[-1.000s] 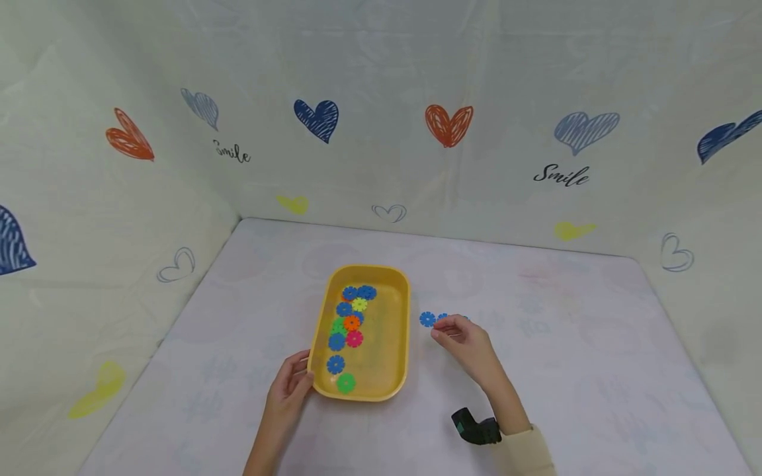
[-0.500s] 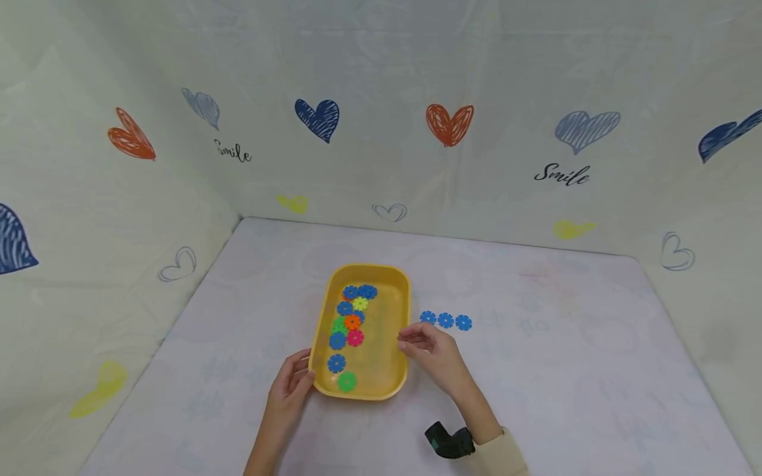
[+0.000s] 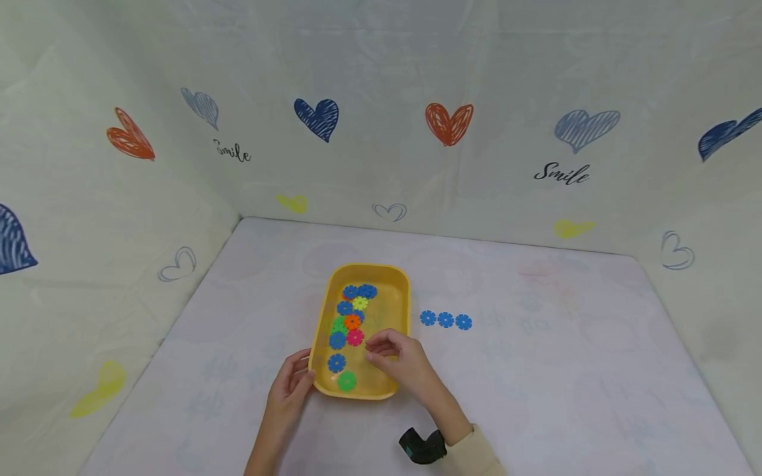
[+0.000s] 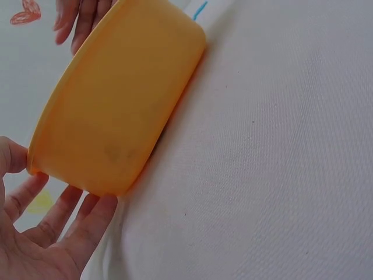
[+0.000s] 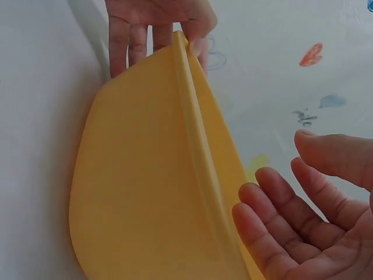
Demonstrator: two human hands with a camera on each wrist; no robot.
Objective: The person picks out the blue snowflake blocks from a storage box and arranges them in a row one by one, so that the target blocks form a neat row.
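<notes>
A yellow plastic tray stands on the table, with several flower-shaped plastic discs lying mostly along its left side. Among them are a pink disc, an orange disc and a green disc. My left hand grips the tray's near left corner; in the right wrist view its thumb is over the rim and its fingers lie against the outer wall. Over the tray, right of the pink disc, hovers my right hand. Its fingers are loosely bent, thumb apart, and nothing shows between them.
To the right of the tray, three blue discs lie in a row on the white table. A pale cloth wall with printed hearts rises behind the table. A black device is worn at my right wrist.
My right hand has moved left from the row of blue discs, across the tray's right rim, to above the tray. The three blue discs are now uncovered. My left hand has stayed put.
</notes>
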